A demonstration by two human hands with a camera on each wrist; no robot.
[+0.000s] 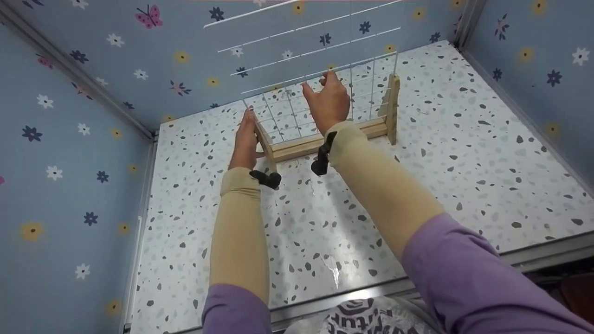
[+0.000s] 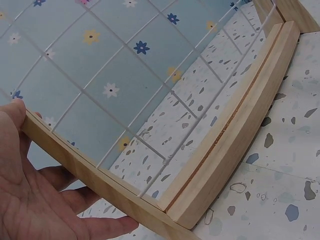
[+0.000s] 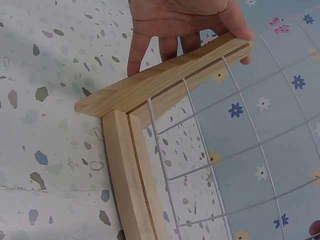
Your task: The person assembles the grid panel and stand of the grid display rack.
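Note:
A white wire grid panel point(image 1: 362, 86) stands in a grooved wooden base bar point(image 1: 297, 149), with a wooden side piece at each end. My left hand point(image 1: 243, 141) holds the left side piece point(image 2: 95, 175); in the left wrist view the thumb lies at its upper end and the fingers spread along its outer face. The same left hand point(image 3: 185, 22) shows at the top of the right wrist view. In front of the grid is my right hand point(image 1: 330, 99), thumb and fingers apart and loosely bent, overlapping the wires. Only its fingertip point(image 3: 315, 228) enters the right wrist view.
The right wooden side piece point(image 1: 393, 109) stands at the base's other end. Beneath is a white speckled tabletop point(image 1: 464, 176). Blue flowered wall panels point(image 1: 153, 60) rise behind and at both sides, with a metal edge point(image 1: 343, 294) along the front.

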